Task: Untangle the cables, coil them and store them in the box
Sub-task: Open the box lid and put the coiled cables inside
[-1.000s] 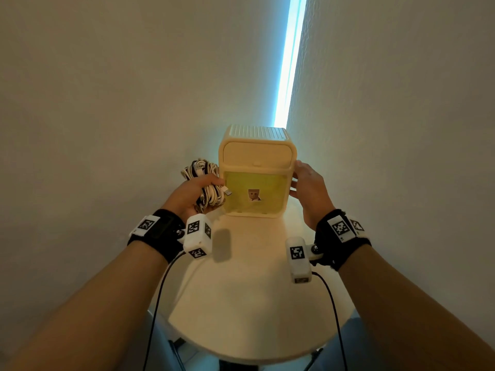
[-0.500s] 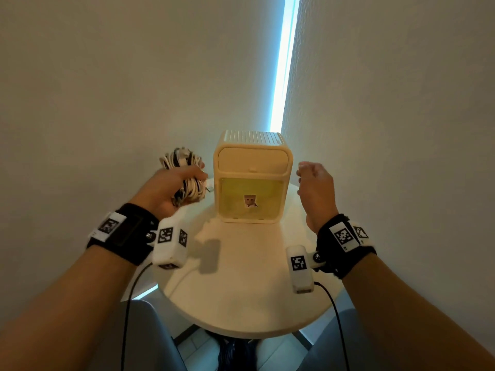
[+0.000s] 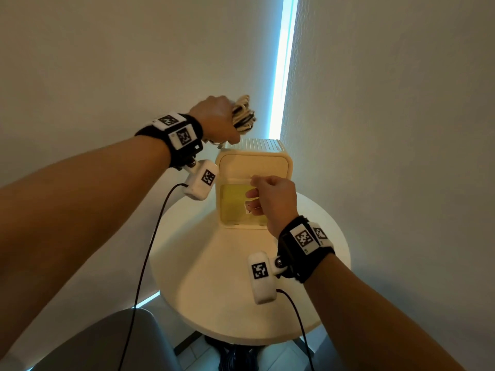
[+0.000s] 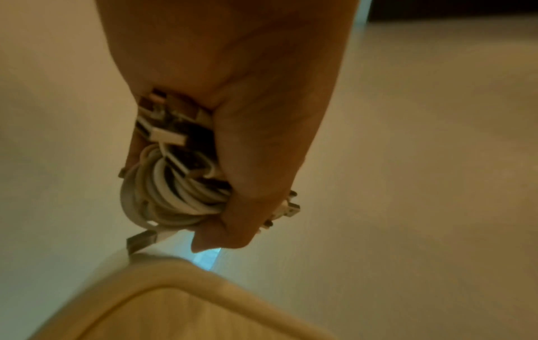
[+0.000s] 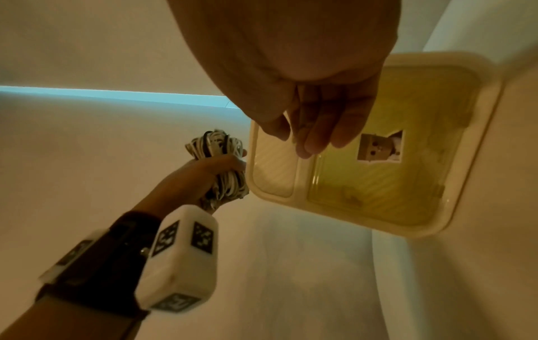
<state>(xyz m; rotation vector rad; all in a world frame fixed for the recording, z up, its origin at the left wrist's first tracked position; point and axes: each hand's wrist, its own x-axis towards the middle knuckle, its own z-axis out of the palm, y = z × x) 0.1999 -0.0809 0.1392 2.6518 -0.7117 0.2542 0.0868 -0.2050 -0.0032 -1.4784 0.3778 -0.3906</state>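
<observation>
A cream box (image 3: pixel 254 167) with a yellow see-through front door stands at the back of the round table (image 3: pixel 235 279). My left hand (image 3: pixel 214 119) grips a coiled bundle of white and black cables (image 3: pixel 242 113) in the air, just above the box's top left back corner. The left wrist view shows the coil (image 4: pixel 169 191) packed in the fist, plugs sticking out, over the box top (image 4: pixel 174 299). My right hand (image 3: pixel 270 194) is at the box front. Its thumb and fingertips (image 5: pixel 305 145) close on the lip at the door's top edge (image 5: pixel 297 165).
Walls stand close on both sides and behind the table, with a bright vertical gap (image 3: pixel 281 76) in the corner. A grey chair back (image 3: pixel 107 341) is at lower left. Black wrist-camera leads hang over the table's near half.
My left hand has lifted the cable bundle from beside the box's left side to above its top. My right hand has moved from the box's right side to the front door lip.
</observation>
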